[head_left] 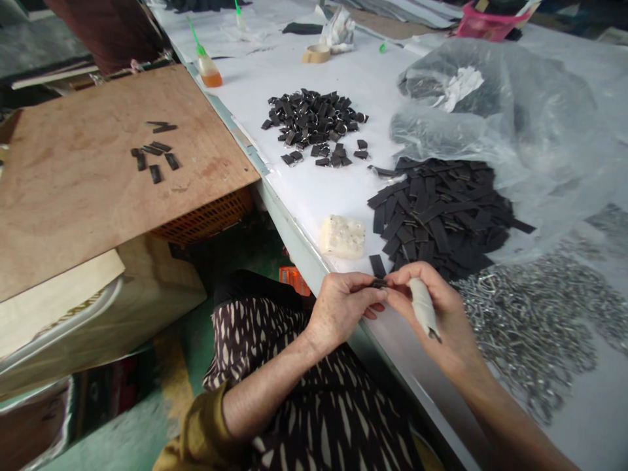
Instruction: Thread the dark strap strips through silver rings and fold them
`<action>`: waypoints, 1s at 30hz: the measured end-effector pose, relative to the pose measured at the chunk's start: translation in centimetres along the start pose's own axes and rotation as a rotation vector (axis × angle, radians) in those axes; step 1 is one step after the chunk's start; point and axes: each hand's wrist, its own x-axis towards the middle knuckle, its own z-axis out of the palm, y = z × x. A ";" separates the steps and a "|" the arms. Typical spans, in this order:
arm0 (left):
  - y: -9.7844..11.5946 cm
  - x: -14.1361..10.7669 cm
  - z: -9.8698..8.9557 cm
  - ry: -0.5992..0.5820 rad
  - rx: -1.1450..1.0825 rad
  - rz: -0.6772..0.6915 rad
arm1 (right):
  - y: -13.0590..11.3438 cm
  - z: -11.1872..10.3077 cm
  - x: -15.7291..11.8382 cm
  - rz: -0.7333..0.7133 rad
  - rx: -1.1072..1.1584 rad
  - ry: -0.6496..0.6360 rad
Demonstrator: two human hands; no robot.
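Observation:
My left hand (338,306) is closed, its thumb and fingers pinching a small dark strip piece (379,284) at the table's near edge. My right hand (444,320) meets it there, fingertips at the other end of that piece. Tucked in the same right hand is a short stick wrapped in white (422,304), with a dark tip; its exact kind does not show. A single black strip (377,265) lies just beyond my fingertips. Behind it spreads a heap of black strips (436,209). Beside my right forearm is a pile of metal rings or hooks (534,327).
A cream, pitted block (343,236) sits near the edge. Farther back are finished-looking black tabs with rings (314,118), a glue bottle (209,69), a tape roll (316,53) and a clear plastic bag (500,98). At left, a wooden board (88,176) carries several dark strips.

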 end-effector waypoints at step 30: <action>-0.4 0.4 -0.1 0.023 -0.205 -0.090 | 0.1 0.0 0.1 0.028 0.006 -0.028</action>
